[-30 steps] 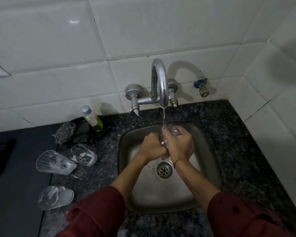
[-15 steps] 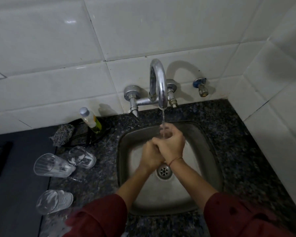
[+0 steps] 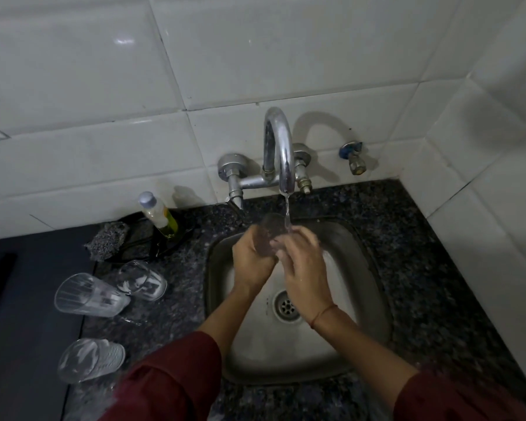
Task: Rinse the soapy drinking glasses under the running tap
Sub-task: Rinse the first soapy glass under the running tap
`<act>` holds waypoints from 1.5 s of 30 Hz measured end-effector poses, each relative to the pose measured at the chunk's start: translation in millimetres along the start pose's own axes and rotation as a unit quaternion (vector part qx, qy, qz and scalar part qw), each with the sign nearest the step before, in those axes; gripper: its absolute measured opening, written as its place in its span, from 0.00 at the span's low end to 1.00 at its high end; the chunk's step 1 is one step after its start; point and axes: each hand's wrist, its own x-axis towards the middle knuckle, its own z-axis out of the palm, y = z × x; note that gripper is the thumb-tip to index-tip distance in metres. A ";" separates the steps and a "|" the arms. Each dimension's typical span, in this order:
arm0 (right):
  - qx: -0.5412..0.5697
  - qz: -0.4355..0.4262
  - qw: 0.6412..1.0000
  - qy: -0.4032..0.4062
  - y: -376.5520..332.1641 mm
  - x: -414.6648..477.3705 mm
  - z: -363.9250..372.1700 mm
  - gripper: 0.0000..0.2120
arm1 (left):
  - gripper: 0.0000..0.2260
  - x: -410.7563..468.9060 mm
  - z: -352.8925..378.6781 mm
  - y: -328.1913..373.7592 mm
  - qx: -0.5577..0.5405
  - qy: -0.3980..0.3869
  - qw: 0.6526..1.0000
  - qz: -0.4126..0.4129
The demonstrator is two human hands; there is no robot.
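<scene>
Grip: left hand (image 3: 251,261) wrapped round glass (image 3: 269,235) base; right hand (image 3: 305,268) fingers curled against its side.
Glass axis: tilted, mouth up and away, beneath tap (image 3: 281,159), rim in stream (image 3: 287,212).
Place: over sink (image 3: 380,278) back.
Hands: touching, forearms converging.

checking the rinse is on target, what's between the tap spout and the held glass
Only a thin stream of water, falling from the tap spout onto the rim of the glass; the head view shows nothing else there.

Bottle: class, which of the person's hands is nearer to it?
Left. The left hand is just right of the bottle, over the sink; the right hand is farther right, beyond the glass.
</scene>
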 end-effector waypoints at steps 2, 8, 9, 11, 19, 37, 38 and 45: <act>0.034 0.081 0.994 -0.065 5.4 2.4 -5.6 0.07 | 0.11 0.7 -2.0 -7.7 0.051 -0.007 0.998 0.036; -0.059 0.023 0.991 -0.122 -5.8 7.3 -8.2 0.10 | 0.07 -7.6 6.9 -15.3 0.028 -0.047 0.998 0.041; -0.052 0.021 0.990 -0.132 -4.7 5.0 -9.4 0.09 | 0.06 -5.6 6.9 -17.2 0.036 -0.063 0.996 0.052; 0.005 0.091 0.973 -0.212 4.0 9.5 -12.9 0.08 | 0.05 -1.4 4.5 -19.3 0.101 -0.091 0.986 0.092; -0.012 0.039 0.922 -0.385 9.0 38.3 -24.6 0.10 | 0.06 4.7 -0.8 -11.6 0.126 -0.148 0.975 0.106; -0.088 0.038 0.920 -0.381 6.7 41.0 -41.1 0.20 | 0.17 -11.7 2.0 -0.2 0.002 -0.259 0.966 -0.008; -0.017 0.098 0.933 -0.347 1.2 36.8 -38.4 0.18 | 0.16 -16.4 8.1 -0.2 0.022 -0.211 0.977 -0.007; -0.227 0.086 0.888 -0.392 6.5 27.8 -26.4 0.13 | 0.22 -29.6 13.1 -19.9 0.025 -0.200 0.979 0.042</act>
